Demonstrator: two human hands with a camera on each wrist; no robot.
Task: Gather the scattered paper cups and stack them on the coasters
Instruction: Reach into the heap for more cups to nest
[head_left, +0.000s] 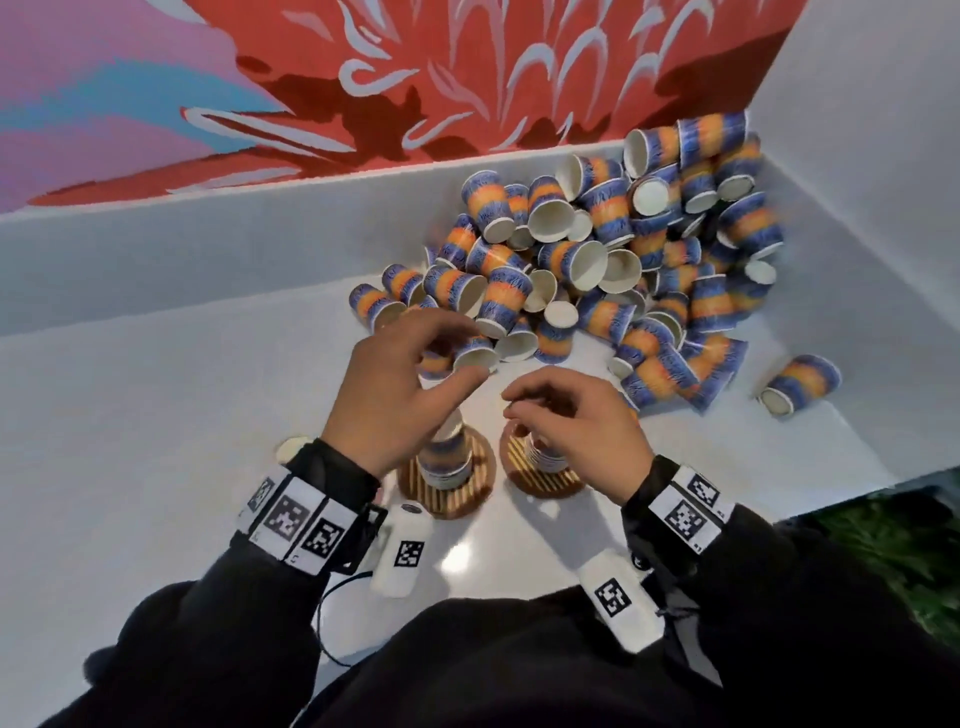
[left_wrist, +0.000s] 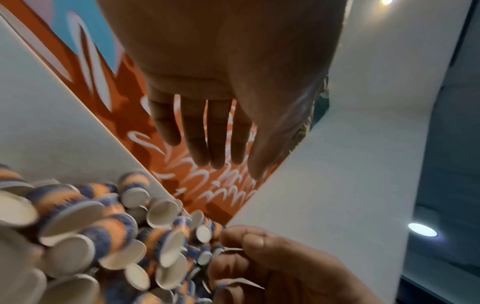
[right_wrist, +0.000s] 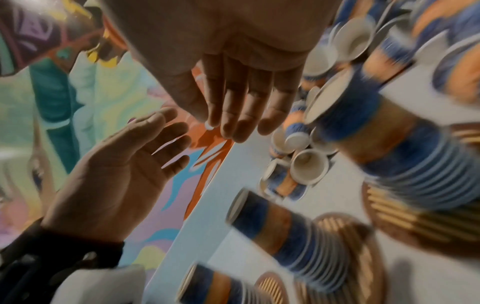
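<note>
The person's dark sleeves (head_left: 218, 613) filled the near edge of the head view, each wrist banded with a strip of printed markers. Beyond them spread the white table (head_left: 156, 415), closed in by a low white wall and a red flowered mural (head_left: 467, 78).

The heap of paper cups (head_left: 623, 270) lay in the far right corner, forward and to the right of both hands, most on their sides with long axes pointing every way; one stray cup (head_left: 800, 384) lay apart at the right. Nearer in, two wooden coasters sat side by side: the left coaster (head_left: 447, 493) carried an upright stack of cups (head_left: 444, 457), and the right coaster (head_left: 540, 478) carried a shorter stack (head_left: 545, 454). The right wrist view seemed to show a third stack on another coaster, too blurred to place.

The left hand (head_left: 400, 384) was above the left stack and reached toward the heap's near edge, so it looked the nearer hand for the next pick. Its fingers were spread and nearly straight, thumb apart, and no cup showed inside them. The closest loose cup (head_left: 475, 356) lay just past those fingertips, mouth toward the person.

The right hand (head_left: 576, 421) was over the right stack, fingers loosely curled downward. It appeared empty, though whether the fingertips touched the stack's top could not be told.
</note>
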